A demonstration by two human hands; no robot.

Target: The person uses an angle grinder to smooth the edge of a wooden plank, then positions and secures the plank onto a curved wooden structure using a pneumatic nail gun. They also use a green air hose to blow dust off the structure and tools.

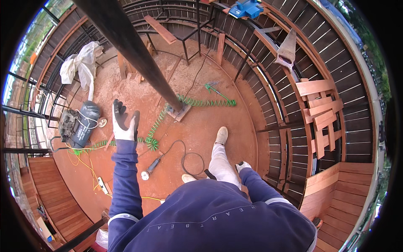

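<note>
My left hand (pixel 124 122), in a white and dark grey work glove, reaches out ahead with its thumb and fingers spread and nothing in it. By my right thigh hangs my right hand (pixel 242 166), also gloved; its fingers are mostly hidden and I see no object in it. On the floor between them lies an angle grinder (pixel 154 165) with its black cord (pixel 184 157) looped beside it. A green coiled air hose (pixel 157 122) runs past the left hand to an air blow gun (pixel 212 88).
A dark post (pixel 138 50) rises ahead from a base plate. At left stand an air compressor (pixel 86 124) and a white plastic sheet (pixel 82 65). A handsaw (pixel 287 50), a blue power tool (pixel 245 8) and several wood boards (pixel 321 111) rest along the curved slatted right side.
</note>
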